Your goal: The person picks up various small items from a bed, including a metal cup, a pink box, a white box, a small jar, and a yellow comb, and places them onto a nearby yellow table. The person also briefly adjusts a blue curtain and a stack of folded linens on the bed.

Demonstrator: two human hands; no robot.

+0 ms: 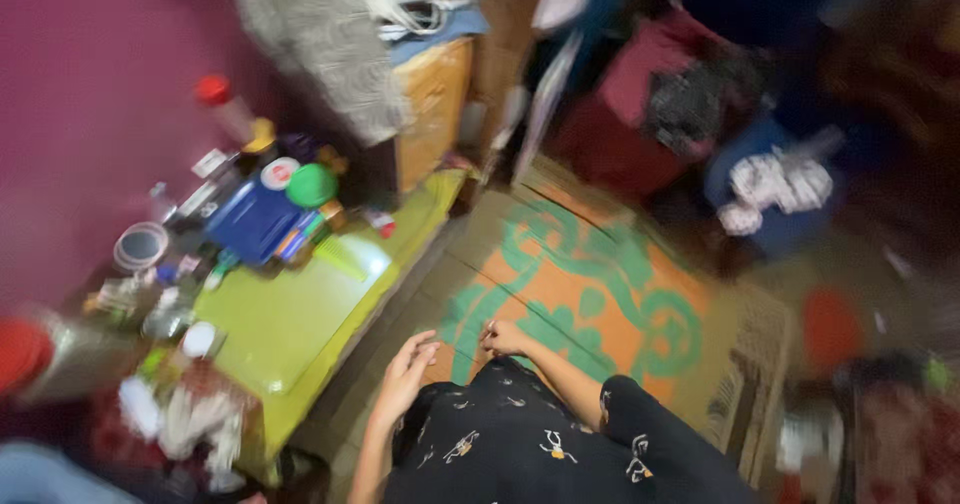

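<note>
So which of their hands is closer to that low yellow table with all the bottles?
Probably the left hand: it hangs open right beside the yellow table. The right hand sits farther off, over the orange and green mat, fingers curled.

Just the one view here, a head-worn camera looking steeply down past the wearer's own lap in black patterned clothing [520, 444] to the floor. It sits pretty close to the body, so both hands show low in the middle: left hand [405, 374] and right hand [503, 339]. The frame is tilted, so the yellow-green desk [300, 314] runs diagonally up the left side against a magenta wall [90, 94], and the orange and green mat [590, 284] fills the centre. The far edges are smeared, probably from head motion, so the top right is hard to read. No second view to compare with.
</note>
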